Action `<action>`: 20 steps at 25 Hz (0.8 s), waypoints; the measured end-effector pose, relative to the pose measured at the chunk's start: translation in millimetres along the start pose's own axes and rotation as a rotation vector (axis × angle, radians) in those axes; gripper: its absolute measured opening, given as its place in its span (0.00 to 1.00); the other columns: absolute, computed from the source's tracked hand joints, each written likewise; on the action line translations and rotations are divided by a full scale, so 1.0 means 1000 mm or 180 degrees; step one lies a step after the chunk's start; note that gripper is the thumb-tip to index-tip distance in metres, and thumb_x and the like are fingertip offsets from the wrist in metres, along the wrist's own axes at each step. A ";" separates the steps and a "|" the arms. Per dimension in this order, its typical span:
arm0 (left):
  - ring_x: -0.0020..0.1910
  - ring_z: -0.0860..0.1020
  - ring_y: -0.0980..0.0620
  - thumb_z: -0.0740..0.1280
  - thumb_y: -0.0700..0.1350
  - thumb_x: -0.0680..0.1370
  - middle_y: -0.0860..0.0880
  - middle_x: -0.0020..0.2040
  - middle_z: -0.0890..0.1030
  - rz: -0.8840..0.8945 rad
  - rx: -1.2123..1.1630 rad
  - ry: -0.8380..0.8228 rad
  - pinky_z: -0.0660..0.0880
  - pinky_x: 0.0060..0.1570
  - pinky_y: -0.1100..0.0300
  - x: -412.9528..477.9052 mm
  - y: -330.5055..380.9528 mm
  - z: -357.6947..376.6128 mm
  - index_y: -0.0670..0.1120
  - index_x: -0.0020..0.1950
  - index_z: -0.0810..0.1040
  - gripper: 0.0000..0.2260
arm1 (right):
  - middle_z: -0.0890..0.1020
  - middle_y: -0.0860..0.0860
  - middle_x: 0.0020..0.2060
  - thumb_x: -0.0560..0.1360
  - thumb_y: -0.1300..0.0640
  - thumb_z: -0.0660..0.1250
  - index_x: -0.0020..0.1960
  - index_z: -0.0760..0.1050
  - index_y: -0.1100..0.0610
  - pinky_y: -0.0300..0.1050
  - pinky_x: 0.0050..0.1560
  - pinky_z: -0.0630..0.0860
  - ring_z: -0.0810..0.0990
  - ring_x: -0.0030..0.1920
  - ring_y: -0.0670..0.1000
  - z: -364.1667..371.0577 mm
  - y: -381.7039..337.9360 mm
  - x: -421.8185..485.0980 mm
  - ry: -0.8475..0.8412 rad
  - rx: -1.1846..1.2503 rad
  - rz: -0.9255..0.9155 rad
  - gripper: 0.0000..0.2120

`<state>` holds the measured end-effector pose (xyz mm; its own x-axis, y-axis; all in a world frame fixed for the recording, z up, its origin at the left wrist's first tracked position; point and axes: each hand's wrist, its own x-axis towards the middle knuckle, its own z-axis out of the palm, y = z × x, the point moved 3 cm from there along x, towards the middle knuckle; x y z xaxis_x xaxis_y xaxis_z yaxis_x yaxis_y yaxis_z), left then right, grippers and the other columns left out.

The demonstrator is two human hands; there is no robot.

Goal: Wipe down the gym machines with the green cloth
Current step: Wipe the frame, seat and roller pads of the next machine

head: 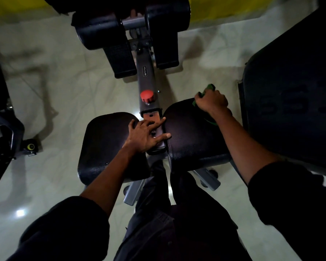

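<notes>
A gym machine stands below me with two black padded seats, a left pad (pixel 104 146) and a right pad (pixel 190 136), joined by a grey beam (pixel 149 85) with a red knob (pixel 146 96). My right hand (pixel 212 101) grips the green cloth (pixel 208 88) at the far right corner of the right pad, and most of the cloth is hidden under the hand. My left hand (pixel 146 135) rests with spread fingers on the metal bracket (pixel 151 117) between the two pads.
Two black foot pads (pixel 120 59) sit at the far end of the beam. A large black padded block (pixel 294 102) stands close on the right. Another machine frame (pixel 6 140) is at the left edge. Pale glossy tile floor surrounds everything.
</notes>
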<state>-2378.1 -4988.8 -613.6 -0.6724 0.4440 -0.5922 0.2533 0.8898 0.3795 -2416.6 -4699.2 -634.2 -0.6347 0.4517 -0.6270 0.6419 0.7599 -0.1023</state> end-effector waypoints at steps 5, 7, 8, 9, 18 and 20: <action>0.73 0.65 0.49 0.49 0.78 0.72 0.51 0.71 0.73 0.0033 -0.0004 0.0024 0.51 0.73 0.38 0.002 -0.001 0.001 0.72 0.75 0.54 0.33 | 0.76 0.62 0.64 0.77 0.39 0.60 0.70 0.72 0.57 0.54 0.61 0.73 0.75 0.64 0.66 -0.005 0.017 -0.008 0.0017 0.0269 0.0280 0.29; 0.73 0.65 0.49 0.51 0.78 0.72 0.50 0.70 0.74 0.0012 -0.0042 0.0040 0.51 0.73 0.38 0.001 -0.001 0.001 0.71 0.75 0.55 0.33 | 0.76 0.61 0.66 0.77 0.38 0.61 0.70 0.71 0.56 0.53 0.61 0.73 0.75 0.65 0.65 -0.011 0.017 -0.009 -0.0080 0.0414 0.0358 0.29; 0.74 0.65 0.49 0.52 0.77 0.72 0.50 0.71 0.74 0.0018 -0.0052 0.0034 0.50 0.73 0.38 0.000 0.000 0.000 0.71 0.76 0.56 0.32 | 0.76 0.61 0.66 0.77 0.38 0.61 0.71 0.70 0.56 0.53 0.61 0.73 0.75 0.65 0.65 -0.013 0.020 -0.017 -0.0065 0.0456 0.0355 0.30; 0.74 0.64 0.49 0.52 0.77 0.73 0.50 0.71 0.73 0.0035 -0.0058 0.0018 0.49 0.73 0.38 0.000 0.000 -0.001 0.70 0.76 0.56 0.32 | 0.76 0.62 0.65 0.77 0.38 0.61 0.71 0.69 0.57 0.54 0.61 0.72 0.75 0.65 0.66 -0.013 0.026 -0.029 -0.0002 0.0433 0.0325 0.30; 0.73 0.66 0.50 0.52 0.76 0.74 0.53 0.74 0.71 0.0099 -0.0064 0.0023 0.52 0.72 0.41 0.003 0.000 0.001 0.70 0.75 0.59 0.31 | 0.80 0.58 0.49 0.76 0.44 0.62 0.55 0.80 0.52 0.55 0.51 0.70 0.77 0.51 0.62 0.012 0.032 -0.171 0.1302 -0.0561 -0.0587 0.15; 0.73 0.67 0.50 0.53 0.73 0.76 0.54 0.74 0.71 0.0106 -0.0048 0.0086 0.53 0.72 0.41 0.003 0.000 -0.002 0.68 0.75 0.62 0.27 | 0.81 0.56 0.47 0.75 0.44 0.62 0.53 0.81 0.50 0.54 0.50 0.70 0.77 0.50 0.60 0.025 0.020 -0.185 0.1290 -0.0556 -0.0875 0.14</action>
<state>-2381.6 -4987.2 -614.2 -0.6823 0.4702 -0.5598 0.2654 0.8728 0.4096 -2276.0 -4779.3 -539.6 -0.9076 0.3429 -0.2422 0.3686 0.9270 -0.0690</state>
